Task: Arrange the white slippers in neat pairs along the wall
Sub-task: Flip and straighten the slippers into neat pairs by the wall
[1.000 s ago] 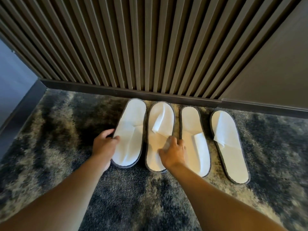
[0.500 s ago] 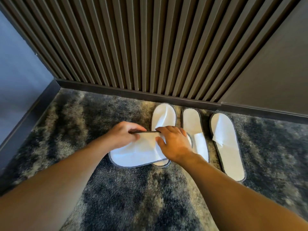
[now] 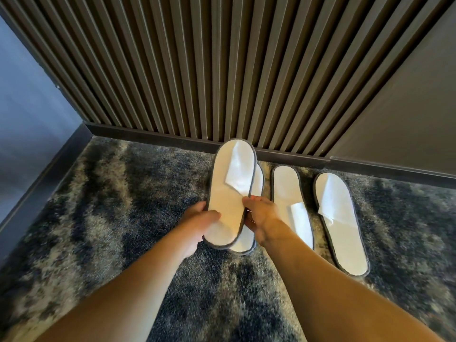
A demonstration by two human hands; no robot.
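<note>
Several flat white slippers with dark grey edging are by the slatted wall. Both hands hold two stacked slippers above the carpet: the top slipper point(image 3: 229, 193) covers most of the lower slipper point(image 3: 257, 183). My left hand point(image 3: 199, 225) grips the stack's left edge near the heel. My right hand point(image 3: 261, 215) grips its right edge. To the right, two more slippers lie flat on the carpet, toes toward the wall: the middle slipper point(image 3: 288, 193) and the right slipper point(image 3: 340, 218).
A dark slatted wall panel point(image 3: 197, 70) with a baseboard point(image 3: 153, 138) runs along the back. A blue-grey wall point(image 3: 27, 119) closes the left side, a plain dark panel point(image 3: 407, 114) the right. Mottled grey shaggy carpet point(image 3: 111, 206) covers the floor.
The two left slippers lay side by side a second ago. My hands turned the leftmost one over the second, and now hold both stacked lengthwise and lifted.
</note>
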